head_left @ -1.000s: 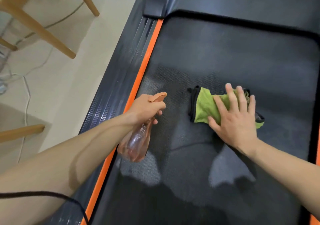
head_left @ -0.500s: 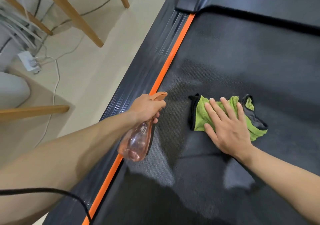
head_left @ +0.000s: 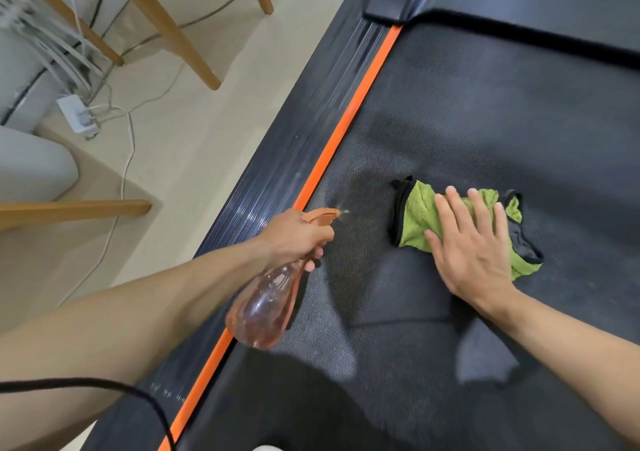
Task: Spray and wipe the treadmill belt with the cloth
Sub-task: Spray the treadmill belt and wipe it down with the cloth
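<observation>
Mist now leaves the spray bottle (head_left: 264, 306); right hand (head_left: 474, 256) still presses cloth (head_left: 419, 215).

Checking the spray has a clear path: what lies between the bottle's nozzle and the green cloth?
Head view: only bare belt lies between the spray bottle and the cloth, with a faint mist at the nozzle.

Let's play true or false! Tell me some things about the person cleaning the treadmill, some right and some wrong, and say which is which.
1. The left hand grips the spray bottle. True.
2. The right hand lies flat on the cloth, which is on the treadmill belt. True.
3. The cloth is red. False: it is green with a dark edge.
4. The spray bottle lies on the treadmill belt. False: the left hand holds it.
5. An orange stripe runs along the belt's side. True.
</observation>
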Tool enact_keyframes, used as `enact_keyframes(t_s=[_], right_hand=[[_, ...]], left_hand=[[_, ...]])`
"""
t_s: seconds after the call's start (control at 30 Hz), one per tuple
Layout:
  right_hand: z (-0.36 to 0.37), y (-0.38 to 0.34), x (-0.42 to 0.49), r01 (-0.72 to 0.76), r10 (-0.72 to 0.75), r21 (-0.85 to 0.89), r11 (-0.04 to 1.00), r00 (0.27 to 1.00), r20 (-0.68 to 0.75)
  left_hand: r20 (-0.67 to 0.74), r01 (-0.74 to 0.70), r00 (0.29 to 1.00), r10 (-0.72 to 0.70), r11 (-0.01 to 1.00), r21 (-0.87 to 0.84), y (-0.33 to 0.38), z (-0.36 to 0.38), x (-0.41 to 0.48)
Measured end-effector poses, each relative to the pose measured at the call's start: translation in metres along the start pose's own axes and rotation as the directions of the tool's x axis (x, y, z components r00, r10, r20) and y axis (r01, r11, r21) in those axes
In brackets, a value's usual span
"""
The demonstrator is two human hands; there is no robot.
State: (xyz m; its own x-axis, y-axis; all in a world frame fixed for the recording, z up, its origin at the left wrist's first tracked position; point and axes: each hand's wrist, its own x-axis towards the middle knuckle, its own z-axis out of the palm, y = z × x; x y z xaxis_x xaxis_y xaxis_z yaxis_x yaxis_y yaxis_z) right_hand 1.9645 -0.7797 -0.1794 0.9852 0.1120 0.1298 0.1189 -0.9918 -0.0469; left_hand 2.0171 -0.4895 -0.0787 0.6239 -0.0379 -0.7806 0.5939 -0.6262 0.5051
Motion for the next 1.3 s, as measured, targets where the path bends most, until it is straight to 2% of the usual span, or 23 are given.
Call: enact_keyframes(t_s=[0.1,0.2,0.27,0.43,0.6,0.73,0.83,0.9,0.97,1.03,1.07,1.1,1.17,1.2,1.23,1.27,1.3], right_hand=[[-0.002,0.017,0.011,-0.04,0.04,-0.035,0.999,0.999,0.015],[-0.006,0.042,0.039,-0.131,0.132,-0.017,0.991,0.991,0.037],[-0.008,0.055,0.063,-0.124,0.125,-0.017,0.992,0.99,0.071],[-0.015,0.062,0.092,-0.026,0.026,-0.008,1.0,0.99,0.136],[-0.022,0.055,0.095,0.143,-0.144,0.018,0.99,0.974,0.177],[-0.023,0.028,0.101,0.242,-0.252,0.087,0.966,0.959,0.126],[-0.019,-0.003,0.117,0.169,-0.184,0.157,0.973,0.979,0.085],[-0.012,-0.026,0.127,0.066,-0.091,0.192,0.979,0.988,0.125],[-0.007,-0.051,0.122,0.044,-0.071,0.155,0.987,0.983,0.172],[-0.005,-0.08,0.088,0.108,-0.136,0.14,0.984,0.969,0.206],[-0.005,-0.093,0.06,0.199,-0.233,0.166,0.966,0.949,0.213],[-0.005,-0.105,0.026,0.32,-0.36,0.198,0.926,0.907,0.218],[-0.003,-0.117,-0.031,0.568,-0.615,0.243,0.786,0.753,0.232],[0.0,-0.115,-0.041,0.636,-0.677,0.234,0.735,0.699,0.231],[0.004,-0.109,-0.033,0.665,-0.701,0.221,0.713,0.676,0.228],[0.01,-0.102,-0.015,0.656,-0.683,0.191,0.73,0.697,0.216],[0.016,-0.095,0.01,0.61,-0.63,0.159,0.777,0.748,0.208]], left_hand=[[-0.018,0.022,1.0,-0.021,0.999,0.04,0.0,0.01,-0.006],[-0.087,0.052,0.994,-0.059,0.995,-0.082,0.001,0.014,-0.01],[-0.146,0.059,0.987,-0.073,0.994,-0.097,0.001,0.012,-0.011],[-0.162,0.096,0.982,-0.092,0.995,0.021,-0.002,0.012,-0.017],[-0.122,0.128,0.983,-0.137,0.989,-0.08,-0.006,0.009,-0.021],[-0.097,0.12,0.986,-0.132,0.985,-0.122,-0.016,0.005,-0.026],[-0.13,0.059,0.988,-0.085,0.98,-0.188,-0.023,0.001,-0.028],[-0.153,0.04,0.985,-0.079,0.97,-0.241,-0.026,-0.001,-0.031],[-0.137,0.053,0.986,-0.098,0.954,-0.296,-0.028,-0.003,-0.036],[-0.135,0.069,0.983,-0.124,0.931,-0.358,-0.028,-0.004,-0.043],[-0.148,0.061,0.981,-0.126,0.923,-0.379,-0.026,-0.006,-0.046],[-0.163,0.048,0.979,-0.119,0.923,-0.383,-0.025,-0.007,-0.047],[-0.189,0.012,0.979,-0.083,0.937,-0.348,-0.023,-0.012,-0.045],[-0.195,-0.004,0.979,-0.061,0.949,-0.316,-0.023,-0.015,-0.043],[-0.193,-0.017,0.98,-0.041,0.958,-0.287,-0.023,-0.018,-0.04],[-0.184,-0.028,0.983,-0.023,0.963,-0.269,-0.023,-0.021,-0.036],[-0.172,-0.041,0.985,-0.004,0.965,-0.259,-0.023,-0.023,-0.032]])
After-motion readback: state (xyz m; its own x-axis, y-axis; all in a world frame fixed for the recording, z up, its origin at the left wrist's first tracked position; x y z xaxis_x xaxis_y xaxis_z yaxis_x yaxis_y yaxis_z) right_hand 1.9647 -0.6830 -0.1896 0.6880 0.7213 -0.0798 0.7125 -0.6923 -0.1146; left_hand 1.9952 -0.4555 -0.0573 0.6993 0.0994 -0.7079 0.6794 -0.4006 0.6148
